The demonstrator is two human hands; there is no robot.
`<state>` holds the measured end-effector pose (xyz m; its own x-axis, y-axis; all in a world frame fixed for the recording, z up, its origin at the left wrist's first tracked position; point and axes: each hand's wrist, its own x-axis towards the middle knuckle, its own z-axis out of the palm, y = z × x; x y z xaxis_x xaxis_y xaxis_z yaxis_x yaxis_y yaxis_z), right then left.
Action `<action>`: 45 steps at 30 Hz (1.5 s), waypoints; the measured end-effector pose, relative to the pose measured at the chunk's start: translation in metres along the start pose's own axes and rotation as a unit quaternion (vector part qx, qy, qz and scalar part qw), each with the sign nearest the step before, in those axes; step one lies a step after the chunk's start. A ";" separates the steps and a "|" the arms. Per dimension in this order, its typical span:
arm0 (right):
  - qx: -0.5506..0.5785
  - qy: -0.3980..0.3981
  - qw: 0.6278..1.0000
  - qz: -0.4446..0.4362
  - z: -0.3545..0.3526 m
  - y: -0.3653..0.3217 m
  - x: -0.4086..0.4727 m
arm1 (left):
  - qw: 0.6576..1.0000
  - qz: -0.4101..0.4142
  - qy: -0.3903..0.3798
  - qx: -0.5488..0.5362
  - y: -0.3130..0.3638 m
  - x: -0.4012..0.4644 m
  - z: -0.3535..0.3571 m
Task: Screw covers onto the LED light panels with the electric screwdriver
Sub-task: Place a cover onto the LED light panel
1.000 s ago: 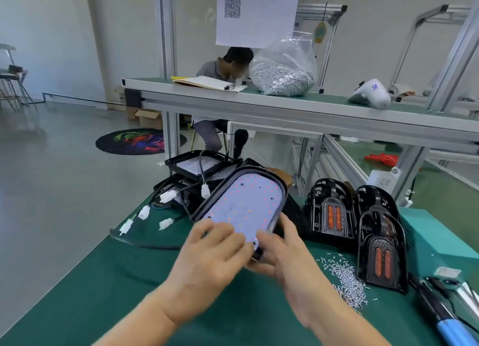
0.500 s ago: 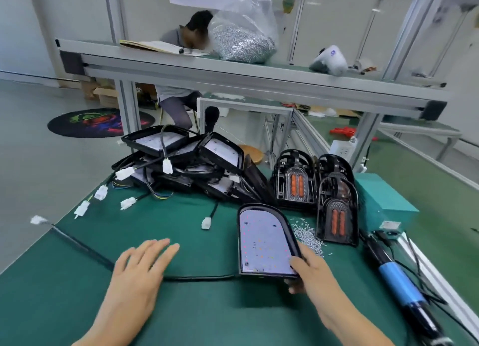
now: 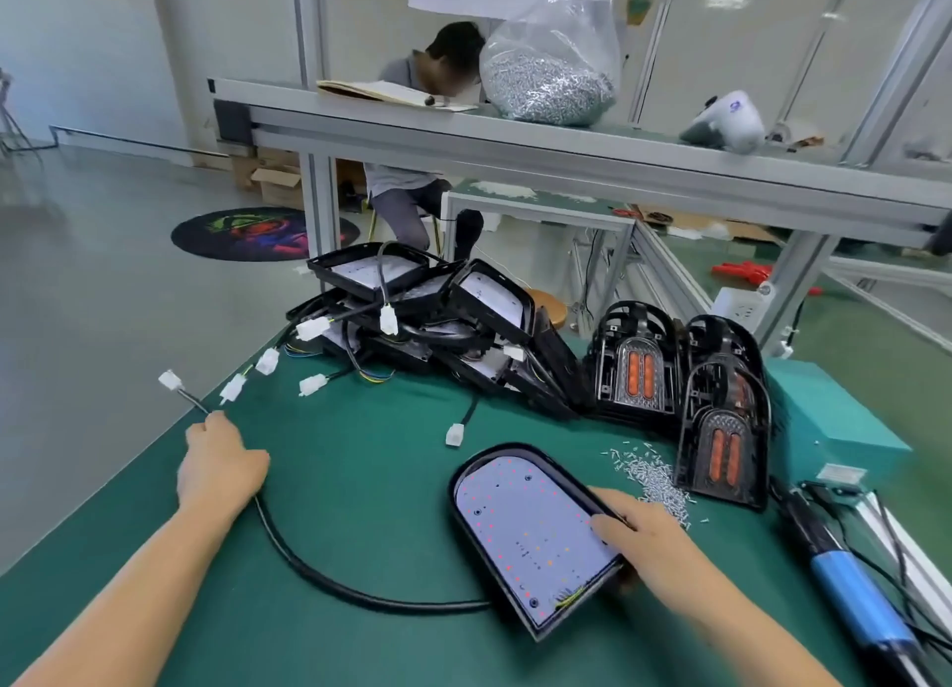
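Black arch-shaped LED light panel with white dotted board lies flat on green bench mat, near front right. Right hand grips panel's right edge, fingers curled over rim, fingertips on the white board. Left hand at mat's left edge, fingers closed around thick black cable that loops from the panel's lower end; cable's white connector sticks out past the hand. Blue-handled electric screwdriver lies untouched at far right. Loose pile of small silver screws just beside panel. Black covers with orange lenses stand upright behind screws. Heap of more black panels at back of mat.
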<state>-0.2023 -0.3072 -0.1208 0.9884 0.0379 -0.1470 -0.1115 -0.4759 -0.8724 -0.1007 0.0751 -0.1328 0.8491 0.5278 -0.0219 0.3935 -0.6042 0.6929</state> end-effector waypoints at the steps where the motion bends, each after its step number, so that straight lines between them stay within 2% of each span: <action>1: 0.005 0.009 1.000 0.010 0.002 -0.002 0.003 | 1.000 -0.008 0.006 -0.025 -0.004 0.003 0.001; 4: 0.055 0.033 0.997 0.047 0.007 -0.003 0.008 | 0.995 -0.014 0.038 -0.090 -0.018 0.004 -0.001; 8: 0.085 0.040 0.993 0.065 0.012 -0.004 0.010 | 0.997 -0.008 0.015 0.078 -0.020 -0.006 -0.011; 10: 0.081 0.037 0.994 0.068 0.012 -0.004 0.010 | 0.993 -0.013 -0.012 0.116 -0.018 0.002 -0.017; 15: 0.076 0.018 0.994 0.070 0.007 0.003 0.005 | 0.997 0.001 -0.067 0.044 -0.042 0.027 -0.028; 17: 0.080 0.015 0.994 0.074 0.006 0.007 0.004 | 0.996 0.045 -0.055 0.049 -0.064 0.030 -0.030; 20: 0.086 0.016 0.993 0.081 0.007 0.008 0.005 | 0.978 0.155 -0.033 0.135 -0.085 0.035 -0.027; 24: 0.093 0.014 0.992 0.084 0.009 0.006 0.008 | 0.918 0.313 0.067 0.234 -0.045 0.010 -0.021; 27: 0.083 0.014 0.993 0.082 0.011 0.003 0.008 | 0.887 0.342 0.100 0.293 -0.009 -0.010 -0.016; 29: 0.063 0.018 0.994 0.083 0.014 0.002 0.007 | 0.883 0.326 0.069 0.330 0.006 -0.010 -0.008; 33: 0.045 0.026 0.994 0.091 0.023 0.003 0.005 | 0.883 0.278 -0.051 0.374 0.011 0.001 0.010; 35: 0.033 0.028 0.995 0.094 0.024 0.004 0.004 | 0.905 0.269 -0.046 0.326 0.012 0.004 0.017; 37: 0.010 0.030 0.995 0.091 0.023 0.005 0.004 | 0.935 0.280 -0.008 0.216 0.020 -0.010 0.025; 38: -0.003 0.031 0.996 0.087 0.022 0.005 0.004 | 0.945 0.282 -0.014 0.163 0.028 -0.023 0.029; 39: -0.021 0.032 0.996 0.081 0.021 0.004 0.004 | 0.954 0.273 -0.054 0.114 0.040 -0.038 0.034; 41: -0.068 0.039 0.994 0.070 0.019 0.000 0.006 | 0.962 0.190 -0.197 -0.006 0.065 -0.070 0.046; 43: -0.121 0.050 0.990 0.047 0.015 -0.004 0.010 | 0.941 0.088 -0.309 -0.110 0.089 -0.092 0.061; 45: -0.156 0.104 0.982 0.020 0.006 -0.005 0.016 | 0.916 0.028 -0.365 -0.166 0.104 -0.101 0.073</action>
<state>-0.1865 -0.2983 -0.1215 0.9873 -0.1501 -0.0517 -0.1451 -0.7213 -0.6772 -0.1200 -0.0851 -0.1112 0.9218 -0.1119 -0.3713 0.3155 -0.3402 0.8858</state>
